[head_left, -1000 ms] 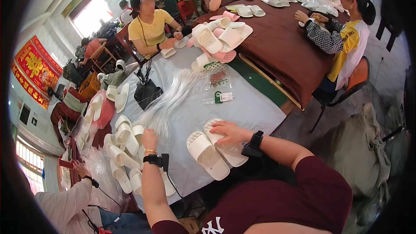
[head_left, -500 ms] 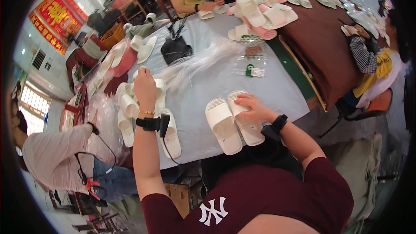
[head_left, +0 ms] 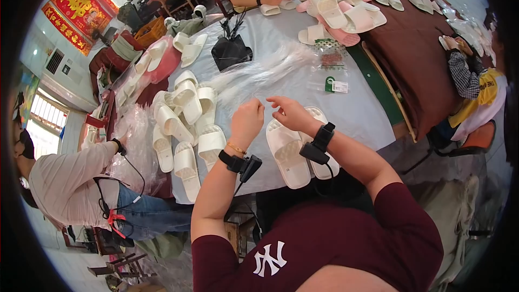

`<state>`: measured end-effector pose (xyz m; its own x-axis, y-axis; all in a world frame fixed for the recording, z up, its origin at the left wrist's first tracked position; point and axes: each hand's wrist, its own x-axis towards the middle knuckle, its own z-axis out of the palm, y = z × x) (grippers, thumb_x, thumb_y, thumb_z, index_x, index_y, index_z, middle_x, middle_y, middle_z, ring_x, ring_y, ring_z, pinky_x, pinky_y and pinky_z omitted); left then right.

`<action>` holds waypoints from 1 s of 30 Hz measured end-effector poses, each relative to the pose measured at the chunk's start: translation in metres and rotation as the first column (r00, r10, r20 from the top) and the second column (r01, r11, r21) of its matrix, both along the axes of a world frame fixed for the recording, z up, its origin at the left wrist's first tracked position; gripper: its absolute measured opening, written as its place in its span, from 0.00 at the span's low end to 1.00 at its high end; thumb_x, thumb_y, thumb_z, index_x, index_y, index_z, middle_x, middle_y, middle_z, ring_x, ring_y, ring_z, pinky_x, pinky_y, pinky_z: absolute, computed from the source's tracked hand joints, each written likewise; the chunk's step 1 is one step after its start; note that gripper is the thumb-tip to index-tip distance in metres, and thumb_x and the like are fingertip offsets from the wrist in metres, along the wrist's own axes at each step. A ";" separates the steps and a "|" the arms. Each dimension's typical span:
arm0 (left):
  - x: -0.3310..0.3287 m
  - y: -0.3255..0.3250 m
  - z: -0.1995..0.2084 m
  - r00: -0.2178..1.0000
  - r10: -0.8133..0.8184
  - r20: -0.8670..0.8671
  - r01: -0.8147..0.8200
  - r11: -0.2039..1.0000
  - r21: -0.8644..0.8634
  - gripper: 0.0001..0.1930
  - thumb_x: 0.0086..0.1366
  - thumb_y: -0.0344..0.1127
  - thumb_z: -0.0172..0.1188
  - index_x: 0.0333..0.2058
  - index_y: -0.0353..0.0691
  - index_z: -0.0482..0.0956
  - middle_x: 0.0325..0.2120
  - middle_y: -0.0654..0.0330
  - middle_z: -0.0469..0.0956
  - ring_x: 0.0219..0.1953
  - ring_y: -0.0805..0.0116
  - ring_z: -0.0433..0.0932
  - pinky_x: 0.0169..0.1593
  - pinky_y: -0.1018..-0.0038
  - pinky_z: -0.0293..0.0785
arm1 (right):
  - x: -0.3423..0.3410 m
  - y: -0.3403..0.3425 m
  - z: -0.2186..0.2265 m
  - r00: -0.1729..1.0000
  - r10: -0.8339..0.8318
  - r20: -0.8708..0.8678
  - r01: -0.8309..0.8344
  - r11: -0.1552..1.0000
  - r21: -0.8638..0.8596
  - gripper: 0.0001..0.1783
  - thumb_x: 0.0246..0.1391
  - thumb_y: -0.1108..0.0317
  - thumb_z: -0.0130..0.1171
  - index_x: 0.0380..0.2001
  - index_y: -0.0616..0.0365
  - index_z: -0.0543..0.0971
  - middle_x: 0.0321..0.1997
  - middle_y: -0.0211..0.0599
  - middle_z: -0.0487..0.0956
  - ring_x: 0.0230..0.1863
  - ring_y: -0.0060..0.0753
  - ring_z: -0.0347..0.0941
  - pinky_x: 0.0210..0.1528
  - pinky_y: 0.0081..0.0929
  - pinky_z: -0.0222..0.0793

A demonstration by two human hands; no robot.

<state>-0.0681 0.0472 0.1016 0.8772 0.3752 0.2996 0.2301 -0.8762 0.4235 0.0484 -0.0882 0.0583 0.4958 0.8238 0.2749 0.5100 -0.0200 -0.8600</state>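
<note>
The left hand (head_left: pixel 248 120) and right hand (head_left: pixel 286 113) hover close together over the near part of the table (head_left: pixel 359 119), fingertips nearly meeting. The left fingers are curled in; the right fingers are bent, with the index reaching left. Whether either hand pinches something thin, I cannot tell. The pair of white slippers (head_left: pixel 289 157) lies at the near edge, just right of the left hand and partly hidden by the right forearm.

The right wrist unit (head_left: pixel 319 143) hangs over these 2 slippers, so a low sweep of that arm could knock them askew or push them off the near edge. The cable (head_left: pixel 237 188) below the left wrist unit (head_left: pixel 241 165) could snag on the slipper pile (head_left: pixel 186 108) to the left if the arm swings that way; that pile is loosely stacked and would probably slide. Farther off, the pale strands (head_left: pixel 265 70) are fine and spread out, so a careless grab could tangle them or take several at once.
</note>
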 end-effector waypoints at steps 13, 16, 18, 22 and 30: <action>0.060 0.028 -0.050 0.987 0.058 -0.149 -0.001 0.932 0.361 0.31 0.55 0.39 0.64 0.58 0.46 0.66 0.61 0.52 0.63 0.64 0.51 0.59 0.60 0.52 0.59 | 0.103 0.055 -0.036 0.874 0.022 0.485 0.169 0.923 -0.346 0.18 0.46 0.73 0.55 0.44 0.58 0.76 0.47 0.51 0.75 0.49 0.53 0.73 0.50 0.43 0.71; 0.078 0.037 -0.072 0.983 0.005 -0.182 0.063 0.928 0.366 0.33 0.55 0.42 0.65 0.60 0.47 0.66 0.64 0.53 0.59 0.67 0.49 0.54 0.64 0.49 0.53 | 0.115 0.068 -0.054 0.842 0.047 0.537 0.205 0.893 -0.400 0.14 0.43 0.74 0.56 0.37 0.58 0.78 0.45 0.56 0.74 0.47 0.54 0.75 0.47 0.45 0.72; 0.089 0.043 -0.082 0.967 -0.001 -0.255 0.099 0.922 0.373 0.35 0.57 0.46 0.63 0.62 0.50 0.62 0.66 0.52 0.55 0.69 0.50 0.49 0.66 0.47 0.48 | 0.115 0.069 -0.058 0.842 0.045 0.538 0.244 0.858 -0.453 0.10 0.43 0.73 0.56 0.32 0.59 0.79 0.45 0.57 0.75 0.46 0.54 0.75 0.46 0.46 0.72; 0.094 0.063 -0.095 0.948 0.021 -0.319 0.098 0.931 0.352 0.36 0.60 0.52 0.58 0.65 0.52 0.58 0.67 0.52 0.51 0.70 0.49 0.45 0.67 0.48 0.45 | 0.109 0.065 -0.050 0.812 0.061 0.581 0.240 0.871 -0.428 0.04 0.45 0.70 0.57 0.26 0.56 0.80 0.39 0.47 0.76 0.42 0.48 0.75 0.41 0.41 0.73; 0.118 0.077 -0.116 0.948 0.033 -0.317 0.054 0.963 0.263 0.34 0.64 0.55 0.49 0.66 0.50 0.55 0.69 0.52 0.46 0.70 0.48 0.43 0.68 0.49 0.41 | 0.140 0.024 -0.031 0.876 -0.043 0.481 0.194 0.944 -0.268 0.05 0.48 0.68 0.56 0.26 0.51 0.81 0.34 0.38 0.79 0.37 0.44 0.77 0.38 0.40 0.72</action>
